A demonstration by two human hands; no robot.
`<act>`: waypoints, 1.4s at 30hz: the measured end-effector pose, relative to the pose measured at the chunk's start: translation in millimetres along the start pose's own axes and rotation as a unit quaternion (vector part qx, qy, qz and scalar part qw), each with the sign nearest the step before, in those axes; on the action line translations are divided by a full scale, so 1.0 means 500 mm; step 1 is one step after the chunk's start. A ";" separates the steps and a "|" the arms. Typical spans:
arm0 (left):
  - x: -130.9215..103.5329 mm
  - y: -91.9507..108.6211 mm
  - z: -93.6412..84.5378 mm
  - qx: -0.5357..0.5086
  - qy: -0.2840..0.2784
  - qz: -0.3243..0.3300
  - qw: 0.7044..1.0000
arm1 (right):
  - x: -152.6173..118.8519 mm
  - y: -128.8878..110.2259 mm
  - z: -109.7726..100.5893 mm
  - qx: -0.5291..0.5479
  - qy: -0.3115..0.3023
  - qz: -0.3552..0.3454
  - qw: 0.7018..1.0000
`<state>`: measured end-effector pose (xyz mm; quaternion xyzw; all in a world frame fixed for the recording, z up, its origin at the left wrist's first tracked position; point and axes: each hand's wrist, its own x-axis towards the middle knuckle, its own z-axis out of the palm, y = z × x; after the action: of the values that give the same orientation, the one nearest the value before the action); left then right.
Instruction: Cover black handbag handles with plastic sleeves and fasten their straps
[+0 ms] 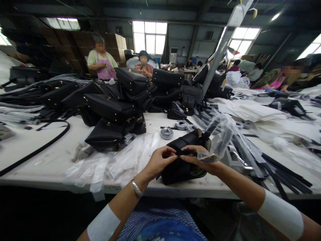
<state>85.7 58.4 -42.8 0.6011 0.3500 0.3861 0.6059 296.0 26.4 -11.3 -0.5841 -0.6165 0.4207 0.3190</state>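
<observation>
A black handbag (173,174) lies in front of me near the table's front edge. My left hand (160,160) is closed, thumb and fingers pinching at the upper side of the bag. Close beside it, my right hand (202,160) is closed on the dark end of the bag's handle. The fingertips of both hands nearly meet over the bag. Clear plastic wraps the rest of the handle (227,125), which arches up to the right. Exactly what lies between the fingertips is partly hidden.
Black handbags (110,107) are piled at the back left. Plastic sleeves (125,160) lie left of my hands, rolled straps (167,133) behind them. Loose black straps (283,174) and white sheets (245,110) are on the right. A metal post (218,50) rises behind. Several people work beyond.
</observation>
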 end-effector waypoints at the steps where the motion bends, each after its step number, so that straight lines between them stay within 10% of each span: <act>1: 0.000 0.001 0.000 0.006 -0.001 0.001 1.000 | 0.000 -0.001 0.003 -0.003 0.005 0.002 1.000; 22: 0.017 0.001 0.022 0.120 0.039 0.034 0.991 | 0.007 -0.014 0.017 -0.098 0.067 -0.026 0.993; 29: 0.008 0.061 -0.024 0.207 0.072 0.115 0.969 | -0.079 -0.032 -0.015 -0.182 0.064 -0.096 0.977; 36: 0.049 0.124 -0.004 0.360 -0.129 0.196 0.903 | -0.125 -0.016 -0.021 -0.237 0.028 -0.131 0.962; 42: 0.074 0.134 -0.012 0.247 -0.184 0.110 0.945 | -0.128 -0.076 -0.069 0.052 0.066 -0.111 0.990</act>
<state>94.1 92.5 25.5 0.8271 0.2486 0.2342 0.4464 316.6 -30.6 44.0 -0.5214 -0.6325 0.3748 0.4332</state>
